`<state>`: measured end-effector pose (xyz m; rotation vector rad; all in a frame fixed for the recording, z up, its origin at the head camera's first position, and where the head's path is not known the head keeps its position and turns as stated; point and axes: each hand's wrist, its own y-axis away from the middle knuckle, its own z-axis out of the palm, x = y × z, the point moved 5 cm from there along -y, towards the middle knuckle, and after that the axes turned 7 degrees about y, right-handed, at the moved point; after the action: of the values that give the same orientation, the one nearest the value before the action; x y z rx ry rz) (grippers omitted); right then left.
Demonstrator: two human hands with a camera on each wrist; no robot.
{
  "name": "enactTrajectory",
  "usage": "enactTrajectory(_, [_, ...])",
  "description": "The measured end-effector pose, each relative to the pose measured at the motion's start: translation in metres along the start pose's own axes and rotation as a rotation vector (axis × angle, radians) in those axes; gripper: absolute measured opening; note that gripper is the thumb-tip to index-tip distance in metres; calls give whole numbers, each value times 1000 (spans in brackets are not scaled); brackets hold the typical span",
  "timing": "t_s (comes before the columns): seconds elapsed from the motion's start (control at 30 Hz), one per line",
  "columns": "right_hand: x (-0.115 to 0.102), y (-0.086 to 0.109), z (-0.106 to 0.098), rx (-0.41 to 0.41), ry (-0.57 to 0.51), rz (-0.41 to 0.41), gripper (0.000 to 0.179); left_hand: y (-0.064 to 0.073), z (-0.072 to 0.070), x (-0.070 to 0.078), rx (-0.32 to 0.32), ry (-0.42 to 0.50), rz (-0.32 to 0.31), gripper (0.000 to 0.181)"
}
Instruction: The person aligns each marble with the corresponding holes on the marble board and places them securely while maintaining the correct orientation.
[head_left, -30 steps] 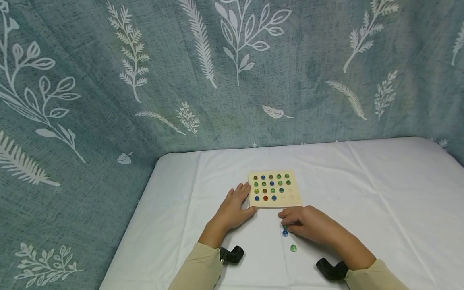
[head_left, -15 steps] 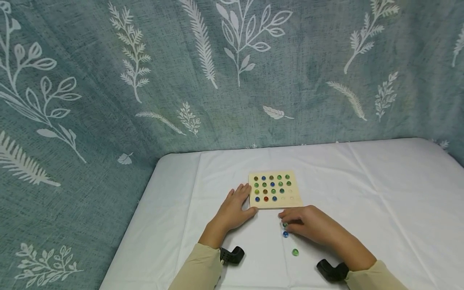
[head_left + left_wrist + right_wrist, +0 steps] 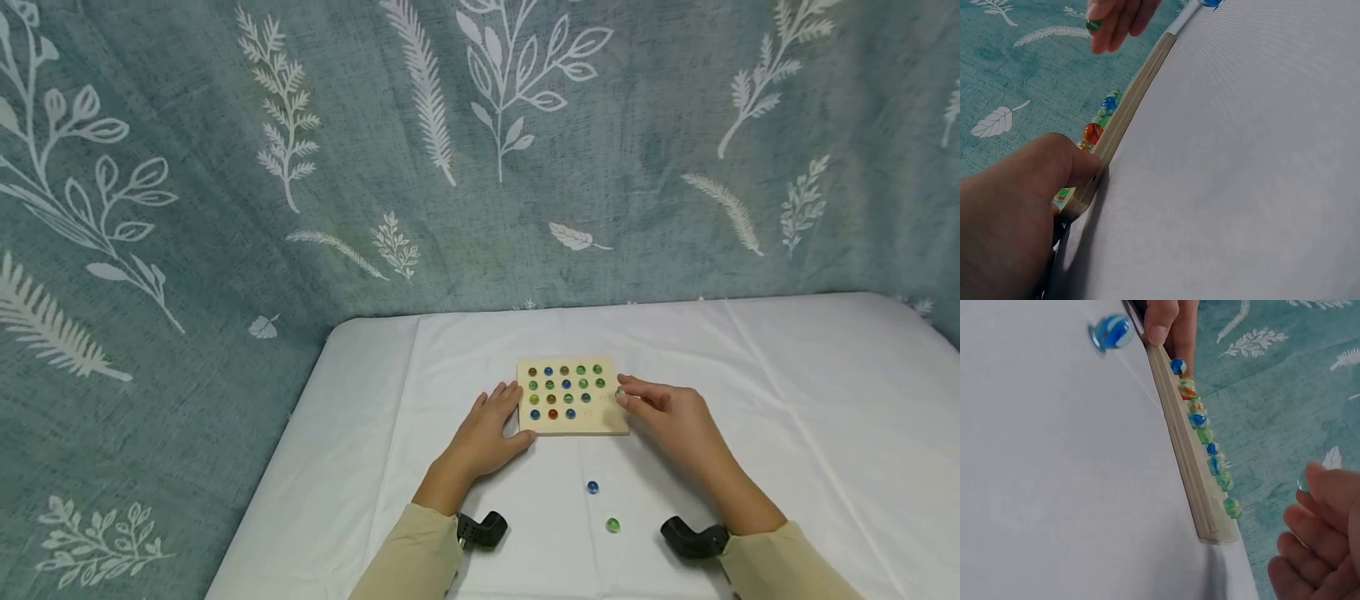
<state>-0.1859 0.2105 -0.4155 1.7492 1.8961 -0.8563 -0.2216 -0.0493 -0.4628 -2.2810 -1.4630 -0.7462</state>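
Observation:
Between thumb and fingertips, my right hand (image 3: pixel 678 425) pinches a green marble (image 3: pixel 1093 25) close to the right edge of the light wooden board (image 3: pixel 606 423). Only a sliver of that marble (image 3: pixel 1302 482) shows in the right wrist view. My left hand (image 3: pixel 478 440) rests at the board's near left corner, fingers stretched along the left side and thumb against the front edge. Rows of blue, green, amber and red marbles sit in the board's hollows. A few bare hollows show at its right, near side.
A blue marble (image 3: pixel 592 487) lies on the white cloth (image 3: pixel 420 367) in front of the board, and a green loose marble (image 3: pixel 612 525) is nearer to me. Both wrists wear black devices (image 3: pixel 693 538). A patterned teal curtain (image 3: pixel 480 208) hangs behind the table.
My right hand has lifted the green marble from beside the blue one and carried it up and right to the board's edge. The near green marble has rolled slightly closer. My left hand stays put.

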Motion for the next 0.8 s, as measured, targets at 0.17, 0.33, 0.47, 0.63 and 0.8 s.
enactTrajectory(0.17, [11,-12,6,-3,-34,67,45,2,4,-3,4,14,-4,78])
enactTrajectory(0.33, [17,-20,17,-37,-51,114,44,3,5,-4,9,26,6,77])
enactTrajectory(0.47, [18,-23,21,-56,-25,130,41,2,5,-2,5,18,21,77])
enactTrajectory(0.63, [15,-24,23,-55,18,109,37,1,2,0,5,9,28,77])
enactTrajectory(0.8, [9,-25,26,-62,50,94,34,0,1,-1,3,0,23,78])
